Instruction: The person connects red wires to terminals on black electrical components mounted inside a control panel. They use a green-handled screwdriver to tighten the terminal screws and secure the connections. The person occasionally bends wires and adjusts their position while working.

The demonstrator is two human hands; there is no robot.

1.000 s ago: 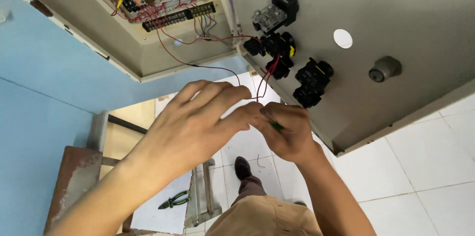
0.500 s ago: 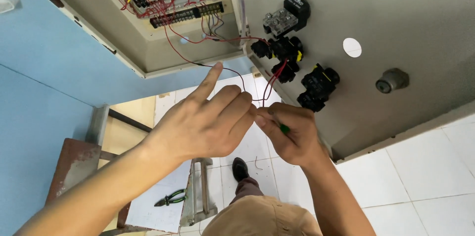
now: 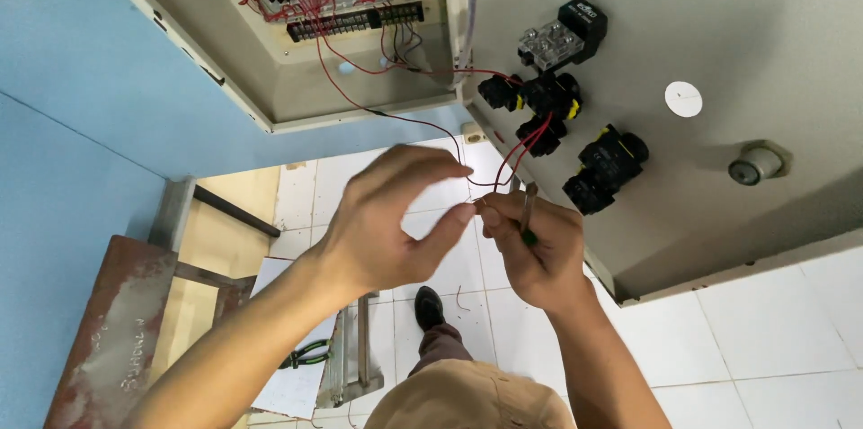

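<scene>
The left hand [image 3: 391, 222] and the right hand [image 3: 535, 245] meet at the middle of the view, fingertips touching. Between them they pinch the end of a thin red wire [image 3: 503, 168], which loops up toward one o'clock to the black switch blocks [image 3: 544, 105] on the inside of the open grey door [image 3: 719, 51]. The left thumb and forefinger are closed together on the wire end; the other left fingers curl loosely above. The right hand is clamped around a screwdriver [image 3: 529, 209], whose shaft sticks up from the fist, with a green bit of handle showing, while its thumb and forefinger nip the same wire.

At eleven o'clock the cabinet [image 3: 297, 78] stands open, with a black terminal strip [image 3: 355, 22] and red wiring inside. Another black switch [image 3: 604, 168] sits at two o'clock from the hands, a round lock [image 3: 757, 164] farther out at three.

Below, at seven o'clock, green-handled pliers [image 3: 306, 355] lie on a white sheet [image 3: 288, 384] beside a rusty stool [image 3: 112, 339]. A black shoe [image 3: 429, 308] rests on the white tile floor [image 3: 764, 330].
</scene>
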